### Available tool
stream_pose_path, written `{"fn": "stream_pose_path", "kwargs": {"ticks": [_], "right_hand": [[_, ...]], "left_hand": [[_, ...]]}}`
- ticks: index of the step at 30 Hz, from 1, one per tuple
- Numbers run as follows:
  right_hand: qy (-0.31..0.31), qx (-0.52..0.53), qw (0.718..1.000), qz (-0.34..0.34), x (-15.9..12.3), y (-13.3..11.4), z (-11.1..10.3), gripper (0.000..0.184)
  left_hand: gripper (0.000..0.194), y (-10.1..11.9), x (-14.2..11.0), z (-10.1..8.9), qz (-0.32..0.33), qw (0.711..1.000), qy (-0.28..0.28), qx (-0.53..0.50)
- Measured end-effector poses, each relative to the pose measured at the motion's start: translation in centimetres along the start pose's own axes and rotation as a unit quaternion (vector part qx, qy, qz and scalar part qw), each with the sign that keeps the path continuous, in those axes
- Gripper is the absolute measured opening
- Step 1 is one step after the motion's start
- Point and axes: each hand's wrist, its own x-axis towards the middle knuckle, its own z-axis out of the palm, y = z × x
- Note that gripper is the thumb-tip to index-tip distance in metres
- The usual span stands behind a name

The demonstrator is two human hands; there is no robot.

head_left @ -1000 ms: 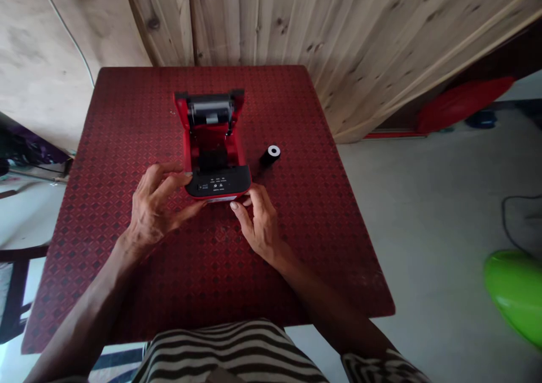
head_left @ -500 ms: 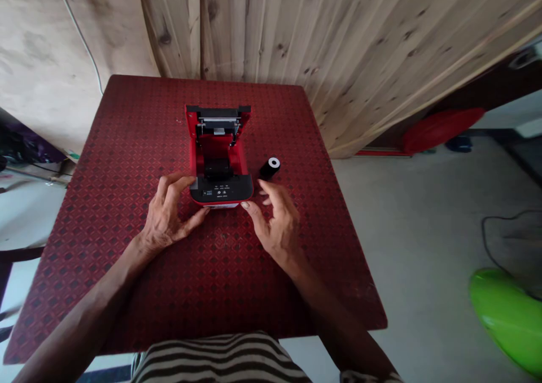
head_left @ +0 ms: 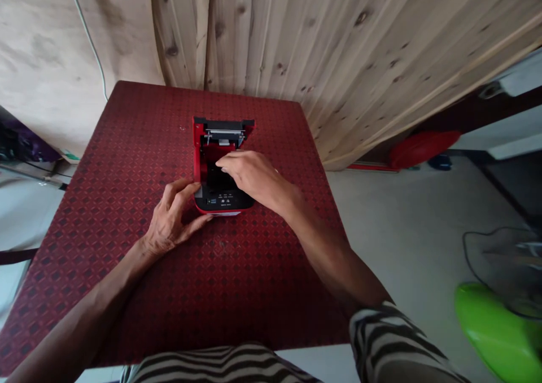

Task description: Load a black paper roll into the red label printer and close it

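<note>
A small red and black printer (head_left: 224, 201) sits on the table with its lid (head_left: 224, 130) raised, its black button panel facing me. My left hand (head_left: 170, 216) grips the front left corner, fingers on the side and thumb along the front edge. Over the opening reaches my right hand (head_left: 256, 177), its fingers bent together inside the dark bay. Whatever those fingertips hold or press there is hidden. Of the black roll with a white end, only a pale sliver may show behind my right hand.
A red patterned cloth (head_left: 139, 140) covers the table. Behind it stands a wooden plank wall (head_left: 271, 44), with a pale cable (head_left: 88, 33) at left. To the right on the floor are a green rounded object (head_left: 491, 326) and a dark cord (head_left: 470, 253).
My right hand has left the printer's front right corner and moved up and left into the open bay, now covering the roll. My left hand keeps its hold. The view has shifted slightly.
</note>
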Motion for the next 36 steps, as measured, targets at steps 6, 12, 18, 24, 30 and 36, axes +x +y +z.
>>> {"fn": "stream_pose_path", "kwargs": {"ticks": [6,12,18,24,30,36], "right_hand": [[-0.082,-0.104,0.991,-0.010,3.1,0.0,0.9,0.025],[-0.076,-0.069,0.995,-0.002,3.5,-0.2,1.7,0.024],[-0.061,-0.146,0.987,-0.004,2.7,-1.4,0.3,0.021],[0.023,-0.110,0.993,0.037,-0.1,-3.5,-2.1,0.012],[0.212,0.156,0.956,0.129,-9.4,-2.8,-4.1,0.025],[0.239,0.295,0.882,0.278,-16.4,1.3,2.6,0.029]], "left_hand": [[0.077,0.0,0.0,0.1,0.000,1.000,-0.003,-0.020],[0.077,0.1,0.0,0.0,0.000,1.000,-0.008,-0.021],[0.075,0.1,0.0,0.0,-0.004,1.000,-0.007,-0.018],[0.073,0.0,-0.2,0.2,-0.013,1.000,-0.004,-0.018],[0.075,-0.2,-0.1,0.3,-0.007,1.000,0.003,-0.004],[0.074,-0.4,0.2,0.1,0.008,1.000,0.006,-0.002]]}}
